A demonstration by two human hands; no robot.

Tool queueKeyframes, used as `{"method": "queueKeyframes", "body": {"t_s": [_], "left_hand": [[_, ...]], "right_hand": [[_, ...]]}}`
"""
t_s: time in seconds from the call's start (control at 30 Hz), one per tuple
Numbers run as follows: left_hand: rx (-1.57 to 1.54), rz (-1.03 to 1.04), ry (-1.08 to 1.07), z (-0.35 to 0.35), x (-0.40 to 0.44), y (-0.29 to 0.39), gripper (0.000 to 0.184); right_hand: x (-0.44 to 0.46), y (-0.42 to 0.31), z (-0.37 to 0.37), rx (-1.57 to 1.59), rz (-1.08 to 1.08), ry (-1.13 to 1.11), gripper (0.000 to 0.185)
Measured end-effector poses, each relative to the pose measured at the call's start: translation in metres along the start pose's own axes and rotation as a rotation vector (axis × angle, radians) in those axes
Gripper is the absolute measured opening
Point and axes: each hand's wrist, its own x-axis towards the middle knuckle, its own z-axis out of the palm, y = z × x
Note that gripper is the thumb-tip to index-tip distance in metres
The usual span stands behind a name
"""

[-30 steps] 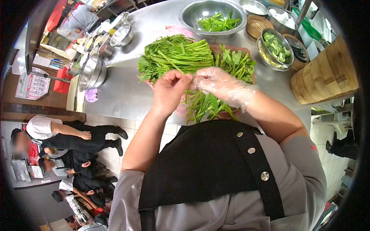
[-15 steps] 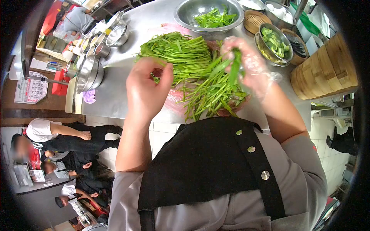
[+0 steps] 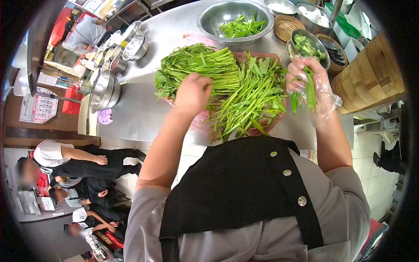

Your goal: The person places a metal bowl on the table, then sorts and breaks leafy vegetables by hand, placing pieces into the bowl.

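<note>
A pile of leafy greens with long thin stems, like water spinach [image 3: 196,65], lies on pink plastic on the metal table. My bare left hand [image 3: 193,92] is at its near edge, fingers curled together against the stems; what they pinch is hidden. More loose stems [image 3: 251,100] spread to the right, close to my apron. My right hand [image 3: 321,85], in a clear plastic glove, is raised right of them, closed around a few short pieces of greens [image 3: 310,89] that hang down. Beyond the pile, a steel bowl [image 3: 209,32] holds some cut greens [image 3: 244,27].
At the right are a bowl of cut green vegetables [image 3: 305,43], a bamboo lid [image 3: 288,27], a pot with white eggs [image 3: 315,15] and stacked bamboo steamers [image 3: 371,78]. Steel bowls [image 3: 104,89] line the left. Several people stand beyond the table's left side.
My right hand has moved right, away from the loose stems, with the greens in it. My left hand has shifted right and down onto the stems of the pile.
</note>
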Motion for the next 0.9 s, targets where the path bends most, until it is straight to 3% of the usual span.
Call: {"method": "queueKeyframes", "body": {"t_s": [0.23,0.5,0.6,0.77,0.9], "left_hand": [[0.09,0.149,0.023,0.024,0.008,0.009,0.013],[-0.394,-0.3,-0.063,-0.063,0.028,0.021,0.02],[-0.665,-0.477,-0.035,-0.076,0.03,0.02,0.022],[-1.005,-0.522,-0.105,-0.087,0.023,0.035,0.024],[-1.159,-0.513,-0.17,-0.079,0.015,0.036,0.023]], "right_hand": [[-0.007,0.004,0.011,-0.004,-0.014,0.046,0.021],[-0.006,0.007,0.013,-0.058,-0.017,0.073,0.023],[-0.001,0.013,0.026,-0.227,-0.019,0.12,0.025],[0.01,0.024,0.038,-0.647,0.024,0.061,0.023],[0.021,0.041,0.061,-1.037,-0.09,0.017,0.028]]}}
